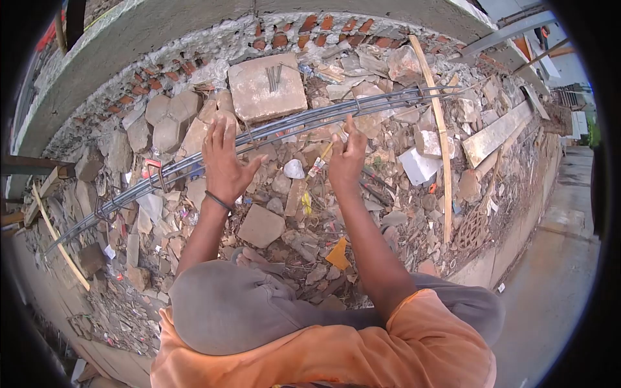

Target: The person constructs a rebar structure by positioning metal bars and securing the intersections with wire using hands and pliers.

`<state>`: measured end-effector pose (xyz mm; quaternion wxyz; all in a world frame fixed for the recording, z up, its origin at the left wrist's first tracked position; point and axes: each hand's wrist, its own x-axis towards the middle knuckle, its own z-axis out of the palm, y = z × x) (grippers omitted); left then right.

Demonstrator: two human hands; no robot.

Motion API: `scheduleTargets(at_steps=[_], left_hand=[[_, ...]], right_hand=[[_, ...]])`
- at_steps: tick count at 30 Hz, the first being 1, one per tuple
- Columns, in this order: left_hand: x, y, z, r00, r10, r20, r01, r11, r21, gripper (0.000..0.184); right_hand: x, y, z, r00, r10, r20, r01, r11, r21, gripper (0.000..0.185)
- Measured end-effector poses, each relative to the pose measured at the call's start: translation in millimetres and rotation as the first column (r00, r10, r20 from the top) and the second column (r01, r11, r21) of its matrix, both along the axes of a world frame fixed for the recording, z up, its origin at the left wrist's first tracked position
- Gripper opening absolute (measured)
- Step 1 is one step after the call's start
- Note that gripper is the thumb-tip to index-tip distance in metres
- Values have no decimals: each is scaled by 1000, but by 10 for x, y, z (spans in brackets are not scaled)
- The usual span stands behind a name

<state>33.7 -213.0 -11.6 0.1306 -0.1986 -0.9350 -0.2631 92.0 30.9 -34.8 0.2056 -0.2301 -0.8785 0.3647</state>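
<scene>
A long bundle of thin steel rebar (304, 118) runs slantwise over the rubble, with bent stirrups (155, 173) around the bars in places. My left hand (226, 161) is open, its fingers spread against the near side of the bundle left of the middle. Just below the bars, my right hand (348, 158) has its index finger stretched toward them and its thumb apart. Close to that thumb is a small yellowish stick (322, 157) with a pale end; whether the hand touches it I cannot tell. Several short metal pieces (273, 77) lie on a flat concrete block (259, 97) beyond the bundle.
Wooden strips lie near both ends of the bundle, one at the right (442, 155) and one at the left (61, 239). Broken bricks and stones (262, 226) cover the ground. A low wall (162, 32) rises behind; a paved strip (550, 258) runs along the right.
</scene>
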Motion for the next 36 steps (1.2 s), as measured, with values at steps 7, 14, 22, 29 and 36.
scheduleTargets(at_steps=[7, 14, 22, 29, 36], left_hand=[[-152, -18, -73, 971, -70, 229, 98, 988, -115, 83], [98, 14, 251, 817, -357, 453, 111, 868, 483, 51], [617, 241, -702, 202, -642, 740, -641, 484, 595, 21], [308, 86, -69, 982, -184, -32, 186, 942, 280, 54], [-435, -117, -8, 933, -246, 262, 283, 952, -116, 92]], right_hand=[[-229, -258, 259, 995, 8, 95, -8, 1000, 0, 92], [55, -742, 185, 930, 328, -164, -356, 916, -184, 54], [-51, -516, 573, 790, 413, 454, -427, 901, -77, 81], [-301, -327, 172, 965, 28, 262, -47, 997, 64, 145], [-375, -389, 185, 928, 44, 370, -56, 998, 22, 149]])
